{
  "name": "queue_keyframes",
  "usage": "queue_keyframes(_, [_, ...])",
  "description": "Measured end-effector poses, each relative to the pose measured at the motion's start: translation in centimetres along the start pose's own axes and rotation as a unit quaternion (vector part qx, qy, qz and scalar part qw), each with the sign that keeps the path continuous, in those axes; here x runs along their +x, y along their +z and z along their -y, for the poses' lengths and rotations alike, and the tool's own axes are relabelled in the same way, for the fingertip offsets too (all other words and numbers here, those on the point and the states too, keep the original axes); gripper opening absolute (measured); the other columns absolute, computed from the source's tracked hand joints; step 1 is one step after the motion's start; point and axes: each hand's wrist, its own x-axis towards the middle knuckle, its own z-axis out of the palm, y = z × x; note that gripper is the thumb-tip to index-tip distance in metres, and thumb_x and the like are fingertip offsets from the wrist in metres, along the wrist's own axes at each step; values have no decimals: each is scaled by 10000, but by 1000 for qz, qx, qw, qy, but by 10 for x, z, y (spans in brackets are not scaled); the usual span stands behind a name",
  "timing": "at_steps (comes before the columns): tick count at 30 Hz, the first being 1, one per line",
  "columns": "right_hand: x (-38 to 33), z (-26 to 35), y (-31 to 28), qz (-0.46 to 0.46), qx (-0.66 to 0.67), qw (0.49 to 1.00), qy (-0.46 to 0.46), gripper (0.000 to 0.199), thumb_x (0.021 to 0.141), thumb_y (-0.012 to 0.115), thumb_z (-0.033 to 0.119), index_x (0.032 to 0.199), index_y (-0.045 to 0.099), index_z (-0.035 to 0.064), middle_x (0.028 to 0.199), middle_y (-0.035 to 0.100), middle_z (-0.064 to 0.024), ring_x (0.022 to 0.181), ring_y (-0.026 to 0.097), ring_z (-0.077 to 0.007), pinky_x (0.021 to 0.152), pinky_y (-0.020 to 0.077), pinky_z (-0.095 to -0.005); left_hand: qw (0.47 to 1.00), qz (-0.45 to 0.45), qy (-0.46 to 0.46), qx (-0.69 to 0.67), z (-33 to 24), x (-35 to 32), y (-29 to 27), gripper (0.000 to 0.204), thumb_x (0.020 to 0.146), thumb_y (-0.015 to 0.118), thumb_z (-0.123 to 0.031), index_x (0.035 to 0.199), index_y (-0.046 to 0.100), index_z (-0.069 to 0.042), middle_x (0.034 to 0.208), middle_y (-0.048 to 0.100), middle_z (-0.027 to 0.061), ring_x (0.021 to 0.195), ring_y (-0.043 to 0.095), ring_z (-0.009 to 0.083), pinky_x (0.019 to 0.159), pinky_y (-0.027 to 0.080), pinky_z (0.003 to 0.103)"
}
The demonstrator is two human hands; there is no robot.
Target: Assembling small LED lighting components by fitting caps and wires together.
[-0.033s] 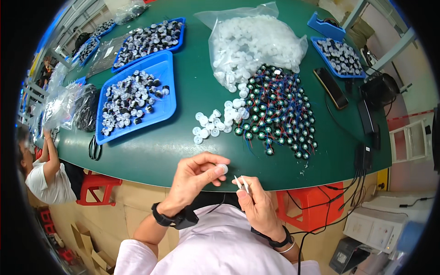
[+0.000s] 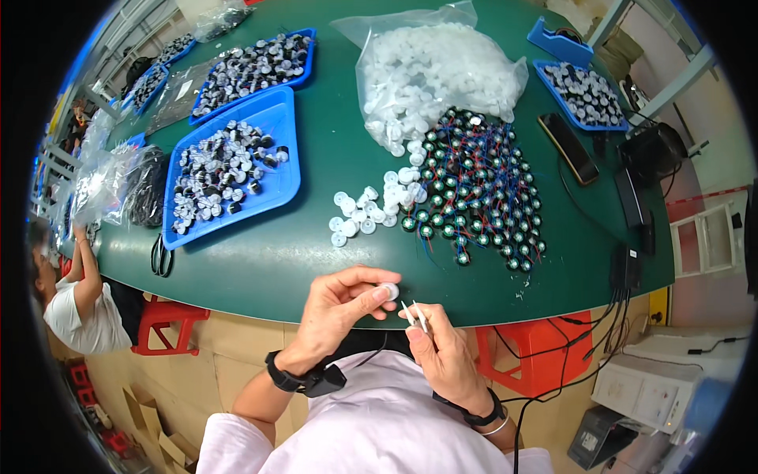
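Observation:
Just over the table's near edge, my left hand (image 2: 339, 308) pinches a small round white plastic cap (image 2: 391, 291) between thumb and fingers. My right hand (image 2: 444, 351) is closed on pale tweezers (image 2: 421, 317), their two tips apart and pointing up beside the cap without visibly touching it. Beyond my hands lies a loose group of white caps (image 2: 367, 227). To its right spreads a heap of small round dark parts (image 2: 482, 186) with red and blue wires. A clear plastic bag (image 2: 434, 63) full of white caps lies behind them.
Blue trays (image 2: 290, 178) of black-and-clear parts stand at the left, another blue tray (image 2: 588, 126) at the far right. A phone (image 2: 568, 148) and black cables (image 2: 624, 316) lie on the right. Scissors (image 2: 161, 257) rest by the left edge. A co-worker (image 2: 87, 304) sits at left.
My left hand with the cap has shifted very slightly right, nearer the tweezer tips. The whole table view has drifted a little to the left.

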Motion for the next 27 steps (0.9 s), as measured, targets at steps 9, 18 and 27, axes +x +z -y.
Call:
queue_keyframes(9, [-2,-7,-10,-4,-43,998,40,171,965,467,149,1065,481,11,694,576,-189,624,600,-373,524,437,-405,998,12,-33,-43,17,6,15,274,907,599,-85,1164,588,9,1026,669,97,885,651,135,709,536,236])
queue_keyframes(18, [2,-5,-13,2,-59,998,9,152,961,475,147,1044,468,19,677,568,-192,625,589,-391,526,419,-424,1000,6,-11,-27,24,6,11,195,909,602,-104,1068,593,9,959,673,100,860,666,149,673,547,233])
queue_keyframes(27, [1,-1,-16,-8,-69,997,30,149,961,475,147,1032,460,16,668,562,-192,628,590,-395,523,419,-426,997,-7,-35,-68,27,9,14,197,917,590,-136,1047,587,13,914,674,106,817,674,163,636,548,234])
